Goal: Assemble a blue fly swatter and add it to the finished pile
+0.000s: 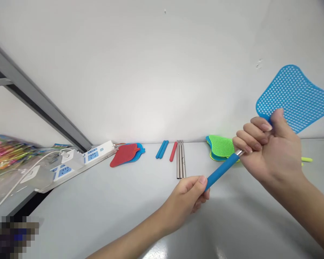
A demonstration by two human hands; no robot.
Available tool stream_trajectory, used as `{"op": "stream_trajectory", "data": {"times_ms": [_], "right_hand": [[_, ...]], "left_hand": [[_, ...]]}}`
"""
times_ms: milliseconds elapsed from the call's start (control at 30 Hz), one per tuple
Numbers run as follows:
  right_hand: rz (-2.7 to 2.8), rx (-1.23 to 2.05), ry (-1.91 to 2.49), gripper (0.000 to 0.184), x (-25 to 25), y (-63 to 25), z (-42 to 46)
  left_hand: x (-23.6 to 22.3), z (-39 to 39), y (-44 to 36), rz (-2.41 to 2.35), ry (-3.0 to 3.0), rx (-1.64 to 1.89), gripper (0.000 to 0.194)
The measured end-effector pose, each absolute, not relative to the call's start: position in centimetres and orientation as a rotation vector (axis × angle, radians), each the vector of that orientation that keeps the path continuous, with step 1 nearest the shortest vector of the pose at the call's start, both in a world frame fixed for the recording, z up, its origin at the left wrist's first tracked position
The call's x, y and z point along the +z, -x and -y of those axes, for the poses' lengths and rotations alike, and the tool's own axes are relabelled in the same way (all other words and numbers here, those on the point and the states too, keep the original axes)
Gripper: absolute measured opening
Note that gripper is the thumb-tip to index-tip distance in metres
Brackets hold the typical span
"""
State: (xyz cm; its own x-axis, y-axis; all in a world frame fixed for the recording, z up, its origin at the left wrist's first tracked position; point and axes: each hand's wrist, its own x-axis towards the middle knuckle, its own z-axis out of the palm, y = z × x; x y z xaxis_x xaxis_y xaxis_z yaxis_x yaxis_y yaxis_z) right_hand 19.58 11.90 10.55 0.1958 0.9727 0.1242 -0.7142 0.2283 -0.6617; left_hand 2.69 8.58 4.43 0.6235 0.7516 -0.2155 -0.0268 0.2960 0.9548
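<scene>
I hold a blue fly swatter above the table with both hands. My left hand (189,196) pinches the lower end of its blue handle grip (221,171). My right hand (270,147) is closed round the metal rod just above the grip. The blue mesh head (295,97) sticks up to the right, behind my right hand. The rod itself is mostly hidden in my right fist.
Along the wall on the grey table (124,208) lie red and blue swatter heads (125,154), two blue grips (162,149), a red grip (173,151), metal rods (180,160) and green heads (221,146). Power strips (78,162) and coloured packets (5,153) sit at left.
</scene>
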Motion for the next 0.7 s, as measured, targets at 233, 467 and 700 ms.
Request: {"op": "stream_trajectory", "data": {"times_ms": [233,467,700], "right_hand": [[0.577,1.251,0.533,0.035,10.5,-19.5,-12.0],[0.512,1.293,0.549,0.034,9.9,-19.5,-12.4],[0.502,1.268,0.542,0.033,8.7,-17.7,-12.0]], "left_hand": [[4.6,-8.9,-2.3,-0.709,-1.143,0.603,0.038],[5.1,-9.0,-2.1,-0.754,-1.188,0.607,0.039],[5.3,-7.9,-2.1,-1.150,-1.656,0.612,0.031]]}}
